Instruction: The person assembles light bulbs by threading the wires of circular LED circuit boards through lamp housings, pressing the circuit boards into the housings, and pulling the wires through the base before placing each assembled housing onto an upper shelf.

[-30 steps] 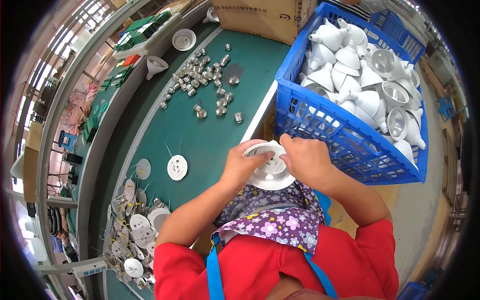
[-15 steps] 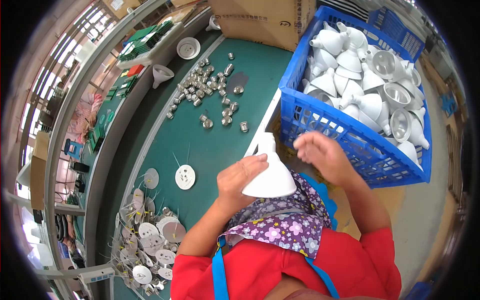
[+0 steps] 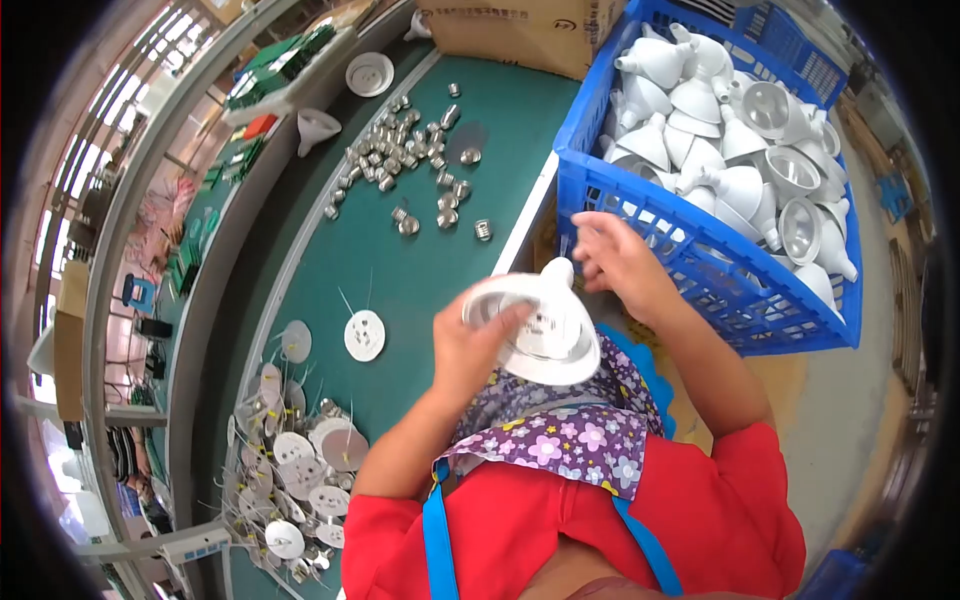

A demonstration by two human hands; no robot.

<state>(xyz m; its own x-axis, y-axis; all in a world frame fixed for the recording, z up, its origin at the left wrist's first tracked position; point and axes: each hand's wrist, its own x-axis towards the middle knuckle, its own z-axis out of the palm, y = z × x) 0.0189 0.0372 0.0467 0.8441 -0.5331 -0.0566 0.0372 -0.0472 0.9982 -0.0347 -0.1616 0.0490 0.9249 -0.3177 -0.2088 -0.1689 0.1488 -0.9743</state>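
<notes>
My left hand (image 3: 468, 348) is closed on a white cone-shaped lamp housing (image 3: 572, 368), its thumb reaching into the wide mouth. The mouth is tilted up towards me, and a white round lamp board (image 3: 540, 322) with small parts shows inside. The narrow neck points away from me, to the upper right. Just beyond that neck, my right hand (image 3: 628, 268) has its fingers bent and somewhat apart. I see nothing held in it. On the green bench to the left lies a single white disc board (image 3: 364, 336) with thin wires standing up.
A blue crate (image 3: 700, 275) full of white lamp housings stands at the right. Metal screw caps (image 3: 400, 150) are scattered over the green bench (image 3: 420, 260). Wired disc boards (image 3: 300, 470) are heaped at the lower left. A cardboard box (image 3: 510, 35) stands at the back.
My left hand has turned the lamp housing so its mouth now faces up towards me, with the thumb inside. My right hand has moved up and slightly left.
</notes>
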